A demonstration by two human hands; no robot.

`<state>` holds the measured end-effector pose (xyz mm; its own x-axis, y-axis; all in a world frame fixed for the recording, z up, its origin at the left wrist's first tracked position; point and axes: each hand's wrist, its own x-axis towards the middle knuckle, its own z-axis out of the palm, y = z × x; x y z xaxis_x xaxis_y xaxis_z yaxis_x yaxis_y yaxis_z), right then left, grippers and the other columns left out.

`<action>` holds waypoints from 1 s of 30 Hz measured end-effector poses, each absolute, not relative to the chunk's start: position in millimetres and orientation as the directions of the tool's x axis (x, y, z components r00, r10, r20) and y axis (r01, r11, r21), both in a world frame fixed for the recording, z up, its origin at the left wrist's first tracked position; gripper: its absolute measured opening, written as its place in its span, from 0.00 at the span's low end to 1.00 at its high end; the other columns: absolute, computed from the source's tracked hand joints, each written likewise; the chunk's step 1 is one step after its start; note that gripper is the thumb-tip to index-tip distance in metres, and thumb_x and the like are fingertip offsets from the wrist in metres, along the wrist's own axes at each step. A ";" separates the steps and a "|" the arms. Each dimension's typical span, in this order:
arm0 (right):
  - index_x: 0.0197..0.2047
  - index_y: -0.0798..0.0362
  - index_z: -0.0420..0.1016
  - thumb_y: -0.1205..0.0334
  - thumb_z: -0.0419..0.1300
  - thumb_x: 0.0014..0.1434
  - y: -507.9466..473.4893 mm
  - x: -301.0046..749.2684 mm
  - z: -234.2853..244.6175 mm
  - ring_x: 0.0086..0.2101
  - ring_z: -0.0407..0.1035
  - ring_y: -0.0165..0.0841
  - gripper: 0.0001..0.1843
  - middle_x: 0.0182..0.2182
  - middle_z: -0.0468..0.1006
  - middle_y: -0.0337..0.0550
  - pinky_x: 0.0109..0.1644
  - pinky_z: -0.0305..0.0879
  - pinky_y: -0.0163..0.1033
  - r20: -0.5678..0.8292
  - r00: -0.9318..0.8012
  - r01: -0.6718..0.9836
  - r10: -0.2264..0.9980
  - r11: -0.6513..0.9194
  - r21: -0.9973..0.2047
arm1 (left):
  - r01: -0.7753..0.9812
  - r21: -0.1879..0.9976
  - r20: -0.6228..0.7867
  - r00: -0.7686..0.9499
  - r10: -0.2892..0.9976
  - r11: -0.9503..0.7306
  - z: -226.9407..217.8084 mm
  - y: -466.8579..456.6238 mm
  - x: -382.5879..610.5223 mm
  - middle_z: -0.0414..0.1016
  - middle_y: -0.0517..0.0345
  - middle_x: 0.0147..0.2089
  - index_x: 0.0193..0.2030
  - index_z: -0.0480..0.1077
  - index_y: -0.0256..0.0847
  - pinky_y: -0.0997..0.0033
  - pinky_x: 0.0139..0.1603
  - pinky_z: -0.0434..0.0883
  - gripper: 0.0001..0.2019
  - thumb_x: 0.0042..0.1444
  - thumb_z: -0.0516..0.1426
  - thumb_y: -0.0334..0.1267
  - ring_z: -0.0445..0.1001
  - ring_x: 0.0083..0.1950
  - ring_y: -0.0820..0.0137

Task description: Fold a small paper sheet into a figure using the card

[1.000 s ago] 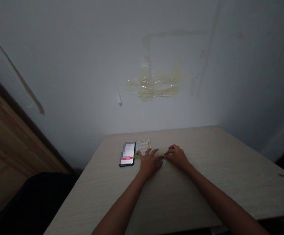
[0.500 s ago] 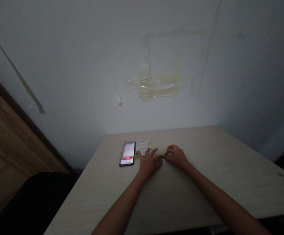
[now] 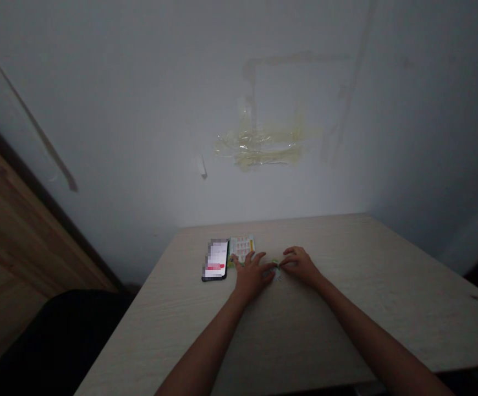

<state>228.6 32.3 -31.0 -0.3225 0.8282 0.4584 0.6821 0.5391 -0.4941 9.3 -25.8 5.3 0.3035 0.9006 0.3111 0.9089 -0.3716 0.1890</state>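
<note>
My left hand [image 3: 250, 274] lies on the pale wooden table [image 3: 346, 308] with its fingers spread, fingertips over the edge of a small printed sheet [image 3: 242, 247]. My right hand [image 3: 300, 264] rests just to its right, fingers curled in a pinch at a tiny greenish piece [image 3: 275, 268] that sits between the two hands. What the piece is I cannot make out in the dim light. A phone [image 3: 215, 259] with a lit screen lies flat left of the printed sheet.
The table stands against a white wall [image 3: 139, 110] with old tape residue [image 3: 259, 146]. A wooden door or panel [image 3: 7, 231] is at the left, and a dark seat or bag [image 3: 57, 341] sits below the table's left edge.
Both hands stay almost in place over the small piece; the right hand has shifted slightly right and its fingers have closed a little. The view has tilted slightly.
</note>
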 end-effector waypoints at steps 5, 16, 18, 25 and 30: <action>0.33 0.40 0.84 0.59 0.67 0.52 30.9 227.6 -31.4 0.49 0.67 0.40 0.04 0.44 0.76 0.43 0.56 0.62 0.47 0.455 -0.336 0.694 0.825 0.543 -0.473 | 0.911 0.188 0.295 0.304 0.906 -0.367 6.4 -25.5 8.7 0.63 0.66 0.66 0.53 0.70 0.73 0.17 0.60 0.32 0.14 0.60 0.56 0.53 0.53 0.69 0.49; 0.36 0.43 0.84 0.55 0.65 0.55 26.7 217.7 -22.9 0.48 0.66 0.41 0.07 0.45 0.74 0.47 0.55 0.63 0.46 0.434 -0.238 0.765 0.869 0.443 -0.467 | 0.911 0.189 0.297 0.304 0.905 -0.367 3.6 -23.4 8.6 0.64 0.66 0.66 0.54 0.70 0.73 0.18 0.61 0.32 0.15 0.60 0.56 0.53 0.54 0.68 0.49; 0.37 0.43 0.84 0.55 0.65 0.55 25.8 217.1 -22.0 0.48 0.67 0.41 0.07 0.45 0.74 0.47 0.54 0.63 0.46 0.436 -0.237 0.768 0.868 0.442 -0.464 | 0.907 0.195 0.300 0.308 0.903 -0.374 2.7 -23.2 7.7 0.64 0.66 0.66 0.54 0.70 0.73 0.17 0.60 0.31 0.15 0.60 0.55 0.53 0.54 0.69 0.49; 0.35 0.43 0.84 0.56 0.66 0.54 25.7 215.0 -23.4 0.48 0.66 0.42 0.06 0.45 0.72 0.48 0.54 0.63 0.46 0.448 -0.203 0.776 0.871 0.422 -0.468 | 0.898 0.200 0.324 0.317 0.891 -0.392 1.6 -23.4 7.2 0.65 0.65 0.65 0.53 0.70 0.72 0.18 0.60 0.28 0.14 0.61 0.55 0.53 0.55 0.68 0.51; 0.34 0.44 0.84 0.56 0.67 0.53 24.8 210.4 -19.6 0.47 0.65 0.42 0.05 0.43 0.71 0.49 0.53 0.63 0.47 0.456 -0.173 0.787 0.873 0.401 -0.469 | 0.897 0.200 0.321 0.320 0.891 -0.394 1.8 -23.7 7.4 0.66 0.64 0.65 0.53 0.71 0.71 0.18 0.60 0.27 0.14 0.61 0.55 0.52 0.55 0.68 0.52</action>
